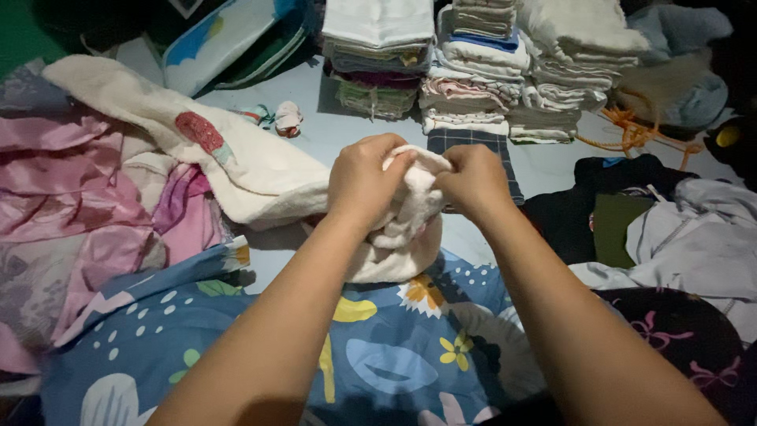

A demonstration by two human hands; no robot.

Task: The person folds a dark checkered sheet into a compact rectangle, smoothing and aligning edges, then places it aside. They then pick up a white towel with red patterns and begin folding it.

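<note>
Two bare hands meet at the middle of the view, both closed on one small cream-white fleecy cloth: the left hand grips its upper left part with fingers curled in, the right hand pinches the upper right, and the two hands sit close together, almost touching across the bunched fabric. The cloth hangs down from them over a blue bedsheet with printed flowers and leaves, which covers the lap and lower foreground. Beyond the hands, on the pale floor, stand three stacks of folded linen side by side, mostly white with a few coloured layers, and a folded dark checked cloth lies just in front of the middle stack, partly hidden by the right hand. To the left lie one long cream blanket with a red patch and a heap of pink satin fabric. To the right lie dark garments and a light grey one; an orange cord is coiled near the stacks. One small white rolled item rests on the floor behind.
</note>
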